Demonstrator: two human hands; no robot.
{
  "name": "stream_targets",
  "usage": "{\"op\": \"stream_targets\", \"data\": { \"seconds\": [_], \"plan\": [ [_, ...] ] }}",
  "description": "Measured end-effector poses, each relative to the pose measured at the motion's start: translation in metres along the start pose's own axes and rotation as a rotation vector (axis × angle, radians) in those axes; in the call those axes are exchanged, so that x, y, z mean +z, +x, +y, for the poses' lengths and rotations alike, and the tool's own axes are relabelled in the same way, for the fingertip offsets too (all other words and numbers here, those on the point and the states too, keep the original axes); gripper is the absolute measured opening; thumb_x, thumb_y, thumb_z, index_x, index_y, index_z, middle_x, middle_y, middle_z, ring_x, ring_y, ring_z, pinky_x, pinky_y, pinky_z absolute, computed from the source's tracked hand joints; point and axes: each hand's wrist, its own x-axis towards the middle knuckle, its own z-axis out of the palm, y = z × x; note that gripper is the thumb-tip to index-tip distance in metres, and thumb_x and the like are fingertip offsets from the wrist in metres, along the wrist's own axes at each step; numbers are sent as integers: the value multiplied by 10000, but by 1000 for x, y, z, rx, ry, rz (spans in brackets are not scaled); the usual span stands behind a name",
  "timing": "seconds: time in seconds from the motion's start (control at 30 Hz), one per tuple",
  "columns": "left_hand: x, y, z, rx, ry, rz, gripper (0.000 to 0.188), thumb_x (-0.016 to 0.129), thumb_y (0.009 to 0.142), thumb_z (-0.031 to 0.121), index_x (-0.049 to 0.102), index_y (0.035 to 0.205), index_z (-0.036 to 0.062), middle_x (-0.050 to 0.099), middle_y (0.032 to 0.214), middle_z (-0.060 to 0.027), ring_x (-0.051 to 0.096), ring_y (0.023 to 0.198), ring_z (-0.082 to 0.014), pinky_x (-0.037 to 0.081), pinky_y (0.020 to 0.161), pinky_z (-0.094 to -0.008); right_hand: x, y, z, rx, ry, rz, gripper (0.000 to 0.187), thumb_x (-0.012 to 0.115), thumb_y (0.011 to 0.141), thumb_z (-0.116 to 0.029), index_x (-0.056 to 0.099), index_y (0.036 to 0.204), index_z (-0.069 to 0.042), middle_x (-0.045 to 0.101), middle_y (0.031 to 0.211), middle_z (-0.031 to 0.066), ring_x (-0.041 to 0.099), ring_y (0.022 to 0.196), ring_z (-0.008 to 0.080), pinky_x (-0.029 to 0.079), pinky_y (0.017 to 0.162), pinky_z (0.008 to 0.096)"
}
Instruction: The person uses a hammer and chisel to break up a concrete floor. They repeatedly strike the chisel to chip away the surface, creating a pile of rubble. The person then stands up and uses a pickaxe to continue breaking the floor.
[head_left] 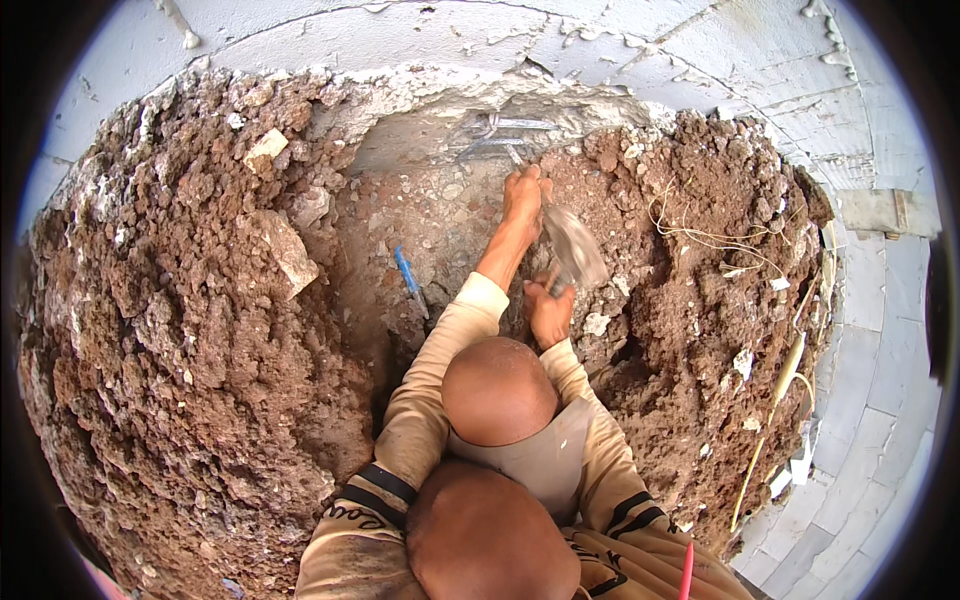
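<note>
left grip (526, 192) fist-tight on rod (514, 155) | right grip (549, 312) curled round hammer (577, 250), head just ahead; likely head-heavy, rigid; hold behind head

Worn: tan long-sleeved cloth top (338, 560), dark smudges on my left sleeve (418, 405). Two black stripes (391, 483) band each upper sleeve, black script lettering (355, 514) near them. My left hand (524, 200) and right hand (549, 312): bare.

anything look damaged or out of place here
Yes: the white wall is ragged and broken along its lower edge, with grey bars exposed below. A slim blue object also lies loose on the dirt, looking stray there.
</note>
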Motion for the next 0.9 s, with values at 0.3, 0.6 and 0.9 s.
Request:
{"op": "stream_targets", "data": {
  "seconds": [0.3, 0.6, 0.9],
  "plan": [
    [3, 4, 15, 32, -88, -62, 279, 559, 941, 234, 467, 1115, 36, 595, 859, -110, 551, 611, -198, 467, 495, -376, 0, 1, -18, -261, 47, -12, 152, 623, 873, -46, 510, 772, -39, 480, 590, 27, 415, 482, 112, 341, 452, 301],
    [-12, 9, 21, 9, 35, -60, 438, 563, 949, 267, 445, 1301, 35, 645, 1009, -113, 587, 733, -207, 519, 569, -384, 19, -15, -70, -518, 307, -129, 263, 598, 887, -57, 426, 690, -65, 442, 551, 28, 365, 447, 119, 341, 457, 305],
    [-32, 23, 1, -8, -12, -101, 450, 572, 954, 214, 410, 1317, 4, 595, 977, -120, 578, 718, -186, 491, 542, -363, 19, -14, -62, -240, 76, -53, 200, 667, 872, -81, 538, 724, -43, 530, 638, 52, 470, 572, 115, 375, 529, 273]
  ]
}}
